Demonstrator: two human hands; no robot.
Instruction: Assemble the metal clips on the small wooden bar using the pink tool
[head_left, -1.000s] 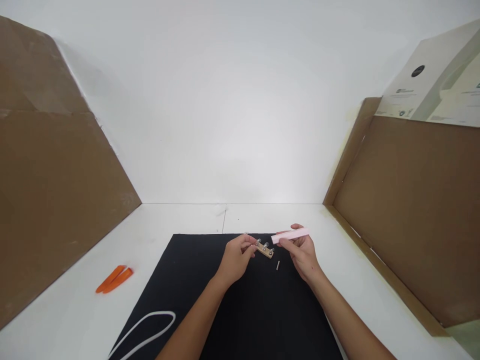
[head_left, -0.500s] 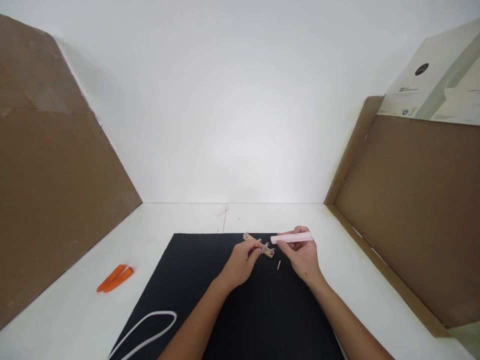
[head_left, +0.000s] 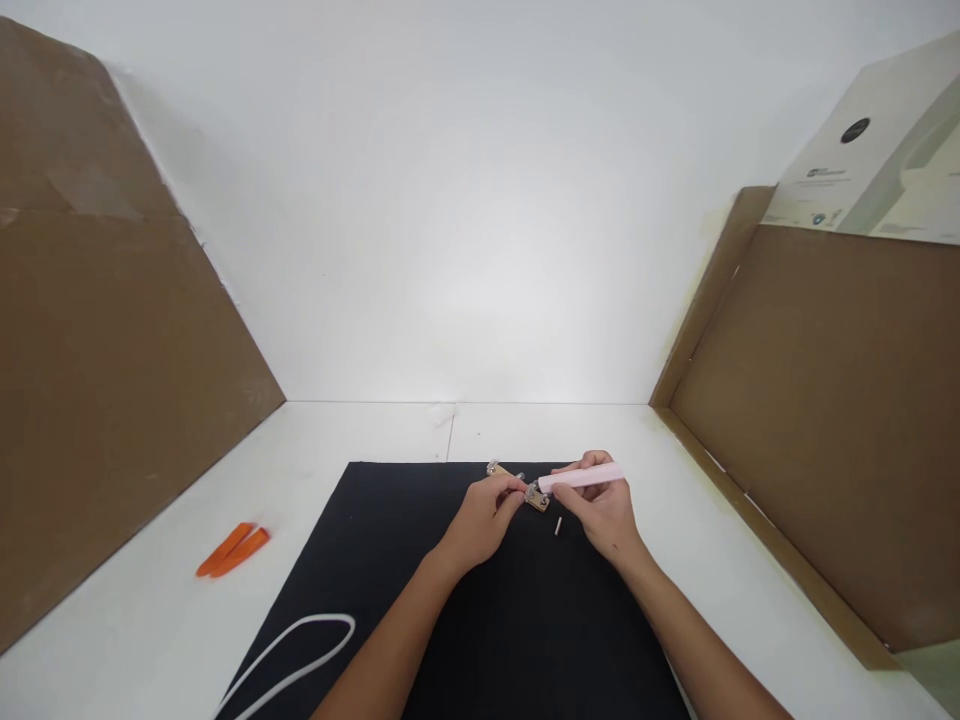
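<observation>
While fingers of the left hand (head_left: 480,525) clamp a wooden strip (head_left: 511,473), fingers of the right hand (head_left: 604,515) grip a pink stick (head_left: 583,478) against its metal stud (head_left: 533,491).

Your stick (head_left: 581,478): pale pink. Your bar (head_left: 537,503): tan wood, silver studs (head_left: 533,491). Mat (head_left: 540,640): black. Cable (head_left: 319,617): white. Pry tools (head_left: 240,552): orange. Cardboard (head_left: 112,320): brown.
</observation>
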